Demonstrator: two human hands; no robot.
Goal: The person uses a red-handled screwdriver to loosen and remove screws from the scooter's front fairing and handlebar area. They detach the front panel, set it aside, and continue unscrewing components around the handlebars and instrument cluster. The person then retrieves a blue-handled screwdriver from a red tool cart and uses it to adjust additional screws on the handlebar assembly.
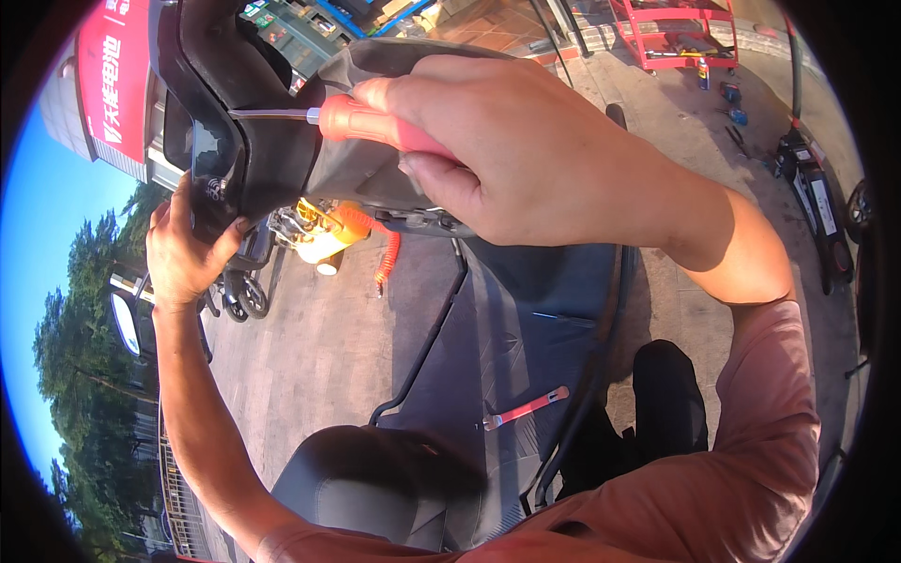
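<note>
My right hand is closed round the red handle of a screwdriver. Its metal shaft points left, and the tip meets a seam in the black plastic front cover of an electric scooter. At the left, my left hand grips the lower end of the scooter's dark, glossy display panel, thumb on one side and fingers on the other. Below my hands lie the scooter's footboard and its black seat. A red pry tool rests on the footboard.
A thin blue tool also lies on the footboard. Beyond the scooter stands a yellow air compressor with a coiled orange hose. To the right are a red tool cart, a spray can and a folded black scooter-like frame.
</note>
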